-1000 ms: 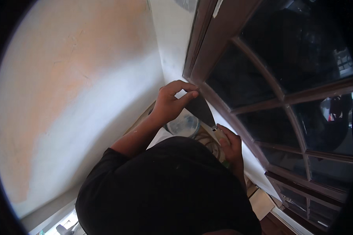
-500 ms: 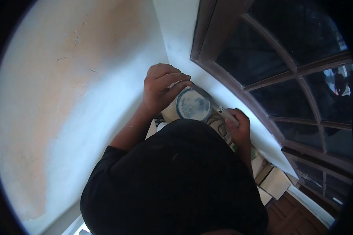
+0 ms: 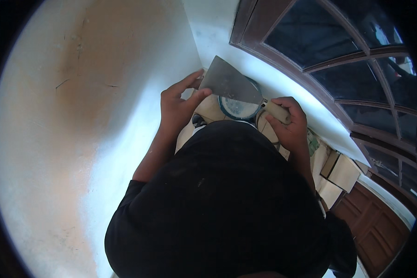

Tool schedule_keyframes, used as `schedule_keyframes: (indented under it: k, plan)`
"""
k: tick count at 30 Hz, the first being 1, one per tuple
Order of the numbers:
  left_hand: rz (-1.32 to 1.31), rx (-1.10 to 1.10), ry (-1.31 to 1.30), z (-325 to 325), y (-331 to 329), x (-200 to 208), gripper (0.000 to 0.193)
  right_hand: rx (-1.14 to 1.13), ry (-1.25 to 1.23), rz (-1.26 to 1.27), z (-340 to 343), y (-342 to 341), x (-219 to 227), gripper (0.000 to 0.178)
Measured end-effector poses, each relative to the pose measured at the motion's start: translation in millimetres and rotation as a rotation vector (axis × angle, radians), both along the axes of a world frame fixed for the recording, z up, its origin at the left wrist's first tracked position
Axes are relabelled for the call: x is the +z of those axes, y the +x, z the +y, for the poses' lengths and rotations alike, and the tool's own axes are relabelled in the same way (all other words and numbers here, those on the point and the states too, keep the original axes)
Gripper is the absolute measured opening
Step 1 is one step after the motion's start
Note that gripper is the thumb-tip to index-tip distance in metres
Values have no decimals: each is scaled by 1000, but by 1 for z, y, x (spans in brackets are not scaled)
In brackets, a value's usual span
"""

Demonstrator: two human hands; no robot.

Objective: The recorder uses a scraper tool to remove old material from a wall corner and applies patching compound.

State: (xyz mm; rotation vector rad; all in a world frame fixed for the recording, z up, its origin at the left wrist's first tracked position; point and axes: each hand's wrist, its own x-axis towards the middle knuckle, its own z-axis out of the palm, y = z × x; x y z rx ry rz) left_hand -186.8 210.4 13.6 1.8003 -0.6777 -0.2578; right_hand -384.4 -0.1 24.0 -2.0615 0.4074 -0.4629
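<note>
Patchy tan and white paint covers the wall (image 3: pixel 74 125) on the left, which meets a paler strip in the corner. Between the two hands lies a broad scraper (image 3: pixel 231 83), its long axis slanting from the wide blade edge at the left hand (image 3: pixel 178 102) down to the handle at the right hand (image 3: pixel 292 123). The right hand is closed around the handle with thumb and fingers; the left is part open, its thumb over the blade's near corner and its fingertips at the wide edge, and whether it pinches or only steadies the metal I cannot tell. Each hand is nearest its own end. Below the blade sits a round bucket (image 3: pixel 225 112) with a bluish rim; the blade covers part of it, and its whitish surface could be lid or contents. A black shirt (image 3: pixel 217 194) blocks the lower middle. Right of the hands runs a brown window frame (image 3: pixel 282 54), its dark panes hard to read through reflections. Farther down, a panelled brown door (image 3: pixel 375 222) is cut off by the black rim.
</note>
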Motion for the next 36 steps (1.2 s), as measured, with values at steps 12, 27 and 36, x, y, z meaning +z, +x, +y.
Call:
schedule_keyframes:
  k: [12,27,36]
  plan:
    - [-9,117,72,19,4,-20,54,152,-33,319,22,24,2,35]
    - [-947,-31,187,-39,-13,-55,114,57,23,228,-33,17,-28,38]
    - [-251,-149,1015,-25,-39,-121,89,-32,65,109,-118,-33,-43,38]
